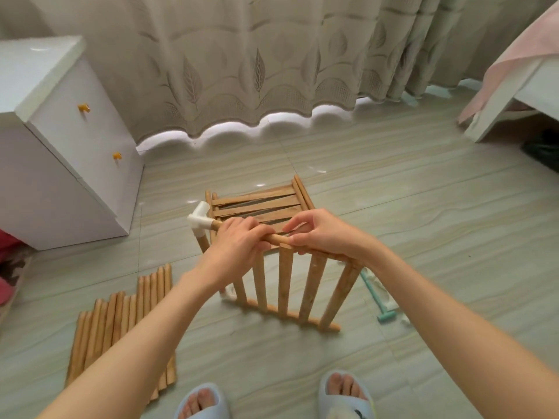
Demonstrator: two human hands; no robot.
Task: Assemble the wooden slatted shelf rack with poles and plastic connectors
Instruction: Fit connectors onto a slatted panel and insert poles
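The slatted panel (290, 282) stands on edge on the floor (423, 237), its lower rail resting on the tiles and its upper rail held up at the hands. The judged risk lies at the white plastic connector (199, 220) on the far-left end of that upper rail: it is a corner piece with a short pole hanging below it, and if the rail twists or the panel leans, the push-fit joint could work loose or the pole could drop out. The lower rail has only a thin line of contact with smooth tile, so it could also skid away from the feet if the hands press forward rather than down.

The left hand (239, 246) wraps over the upper rail just beside the connector, fingers curled round the wood and clamped on it. The right hand (320, 234) sits next to it on the same rail; its thumb and forefinger are pinched together over the rail near the top of a slat, the other fingers curled under. Whether it holds some small part there I cannot tell.

A second slatted panel (260, 204) lies flat on the floor just behind the upright one. The loose poles (121, 328) lie in a row near the left foot, well apart from the joint. A pale green tool (378, 300) lies to the right of the panel. A white cabinet (60, 140) stands at the left.
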